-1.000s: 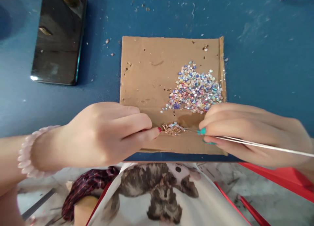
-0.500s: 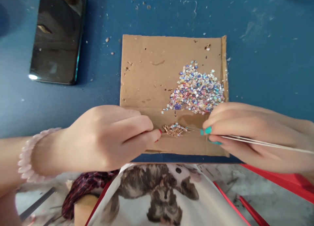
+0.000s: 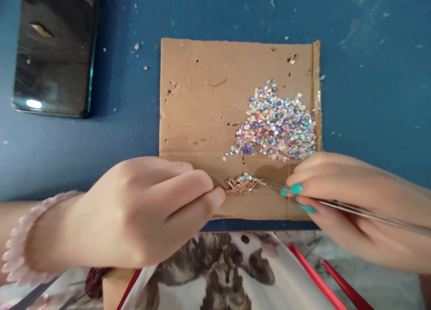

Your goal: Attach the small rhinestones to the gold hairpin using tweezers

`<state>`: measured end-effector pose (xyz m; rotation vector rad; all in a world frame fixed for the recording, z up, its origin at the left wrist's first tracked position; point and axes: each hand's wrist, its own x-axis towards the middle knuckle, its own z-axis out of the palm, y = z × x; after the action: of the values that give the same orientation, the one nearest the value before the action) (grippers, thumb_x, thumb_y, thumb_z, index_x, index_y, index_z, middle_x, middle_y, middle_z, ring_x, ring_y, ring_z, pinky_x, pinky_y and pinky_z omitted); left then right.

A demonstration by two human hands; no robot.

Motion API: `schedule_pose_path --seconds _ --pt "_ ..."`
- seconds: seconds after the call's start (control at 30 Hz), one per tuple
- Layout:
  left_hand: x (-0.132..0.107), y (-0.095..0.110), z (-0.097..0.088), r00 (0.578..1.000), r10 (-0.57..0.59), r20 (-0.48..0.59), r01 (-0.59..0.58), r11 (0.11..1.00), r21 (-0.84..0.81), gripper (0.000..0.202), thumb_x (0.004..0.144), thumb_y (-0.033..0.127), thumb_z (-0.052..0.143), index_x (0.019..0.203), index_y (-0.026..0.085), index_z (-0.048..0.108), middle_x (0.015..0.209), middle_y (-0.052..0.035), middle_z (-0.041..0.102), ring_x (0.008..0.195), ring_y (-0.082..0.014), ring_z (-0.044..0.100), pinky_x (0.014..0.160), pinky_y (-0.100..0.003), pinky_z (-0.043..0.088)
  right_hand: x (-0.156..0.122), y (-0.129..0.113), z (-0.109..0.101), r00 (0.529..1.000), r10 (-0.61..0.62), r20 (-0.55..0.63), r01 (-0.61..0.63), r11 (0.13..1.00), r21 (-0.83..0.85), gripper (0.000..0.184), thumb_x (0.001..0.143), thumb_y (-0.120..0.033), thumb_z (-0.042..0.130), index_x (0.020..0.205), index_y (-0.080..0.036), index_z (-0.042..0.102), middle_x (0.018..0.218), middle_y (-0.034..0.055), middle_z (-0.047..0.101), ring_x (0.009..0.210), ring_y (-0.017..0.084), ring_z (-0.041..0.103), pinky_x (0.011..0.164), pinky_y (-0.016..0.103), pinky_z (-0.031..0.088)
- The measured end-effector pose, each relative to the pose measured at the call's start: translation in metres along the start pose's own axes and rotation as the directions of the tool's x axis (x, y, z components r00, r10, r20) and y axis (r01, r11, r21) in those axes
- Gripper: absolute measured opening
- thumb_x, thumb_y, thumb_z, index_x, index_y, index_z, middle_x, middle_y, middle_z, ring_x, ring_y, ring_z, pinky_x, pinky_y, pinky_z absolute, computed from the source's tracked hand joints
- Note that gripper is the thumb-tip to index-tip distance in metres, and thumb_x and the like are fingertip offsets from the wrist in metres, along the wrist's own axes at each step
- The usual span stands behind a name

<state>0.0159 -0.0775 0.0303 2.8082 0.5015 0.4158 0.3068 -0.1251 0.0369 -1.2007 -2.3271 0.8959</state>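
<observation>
My left hand (image 3: 144, 206) is closed, its fingertips pinching the thin stem of a gold-coloured openwork ornament (image 3: 247, 186). Pale shiny chips line the ornament's upper edge. My right hand (image 3: 343, 202) is closed around metal tweezers (image 3: 363, 215), whose shanks run back past the palm. The fine tweezer tips touch or almost touch the ornament's right end, at a small pale chip; whether they grip it I cannot tell. Just above lies a heap of small iridescent stone chips (image 3: 276, 126) on a piece of cardboard (image 3: 191, 103).
A black phone (image 3: 54, 54) lies at the upper left on the blue table (image 3: 128, 103). Crumbs (image 3: 137, 46) are scattered on the table. Below its front edge are an apron with an animal print (image 3: 229, 274) and red bars (image 3: 313, 274).
The view has shifted slightly, so the phone sits farther left. The tweezer tips are now closer to the ornament's right end, where a pale chip shows. Both hands keep their holds.
</observation>
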Motion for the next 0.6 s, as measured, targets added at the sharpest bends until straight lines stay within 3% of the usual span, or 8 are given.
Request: schedule_pose_path --seconds 0.03,0.13,0.23,0.3,0.4,0.6 --pt "0.000 0.000 0.000 1.000 0.018 0.008 -0.018 1.000 -0.007 0.044 0.112 0.017 0.028 0.088 0.019 0.066 0.078 0.0016 0.074 0.060 -0.0138 0.068 0.045 -0.035 0.042 -0.003 -0.001 0.004 0.986 0.089 -0.142 -0.093 0.995 -0.020 0.018 0.100 -0.022 0.051 0.088 -0.032 0.061 0.081 -0.0025 0.071 0.075 0.013 0.070 0.091 0.028 0.064" --pt "0.002 -0.002 0.000 0.998 0.047 0.031 -0.045 0.998 -0.037 0.043 0.111 0.016 0.029 0.090 0.018 0.066 0.079 0.0001 0.074 0.058 -0.0150 0.066 0.044 -0.035 0.042 -0.012 -0.002 0.013 0.987 0.067 -0.146 -0.068 0.998 -0.004 0.016 0.102 -0.024 0.048 0.096 -0.030 0.062 0.084 -0.0001 0.070 0.078 0.014 0.069 0.096 0.034 0.062" --pt "0.003 -0.002 0.000 0.999 0.039 0.034 -0.037 0.998 -0.040 0.041 0.111 0.017 0.029 0.092 0.019 0.065 0.079 0.0005 0.074 0.056 -0.0150 0.063 0.044 -0.035 0.042 -0.015 -0.005 0.019 0.989 0.009 -0.145 -0.012 1.000 -0.019 0.016 0.103 -0.025 0.046 0.099 -0.026 0.062 0.084 0.0034 0.069 0.074 0.015 0.065 0.079 0.034 0.061" --pt "0.002 -0.001 0.000 0.999 0.032 0.035 -0.031 0.999 -0.043 0.040 0.111 0.017 0.029 0.093 0.019 0.065 0.078 0.0008 0.073 0.055 -0.0148 0.061 0.044 -0.035 0.042 -0.015 -0.009 0.022 0.981 0.047 -0.189 -0.054 0.998 -0.030 0.017 0.104 -0.027 0.046 0.096 -0.026 0.061 0.081 0.0049 0.068 0.071 0.017 0.062 0.069 0.036 0.057" --pt "0.002 0.000 -0.001 0.999 0.025 0.046 -0.022 0.998 -0.060 0.039 0.110 0.018 0.030 0.094 0.019 0.066 0.079 0.0009 0.073 0.055 -0.0143 0.058 0.044 -0.034 0.042 -0.017 -0.014 0.024 0.957 0.110 -0.269 -0.113 0.994 0.003 0.014 0.101 -0.022 0.048 0.096 -0.026 0.060 0.085 0.0068 0.068 0.077 0.020 0.063 0.071 0.041 0.054" --pt "0.003 -0.001 -0.003 0.999 0.015 0.042 -0.012 0.997 -0.073 0.041 0.109 0.016 0.031 0.090 0.019 0.068 0.078 0.0003 0.073 0.053 -0.0149 0.056 0.043 -0.036 0.043 -0.020 -0.001 0.015 0.993 -0.008 -0.122 0.011 1.000 0.024 0.024 0.097 -0.007 0.051 0.111 -0.024 0.060 0.092 0.0061 0.068 0.083 0.017 0.066 0.084 0.037 0.057"
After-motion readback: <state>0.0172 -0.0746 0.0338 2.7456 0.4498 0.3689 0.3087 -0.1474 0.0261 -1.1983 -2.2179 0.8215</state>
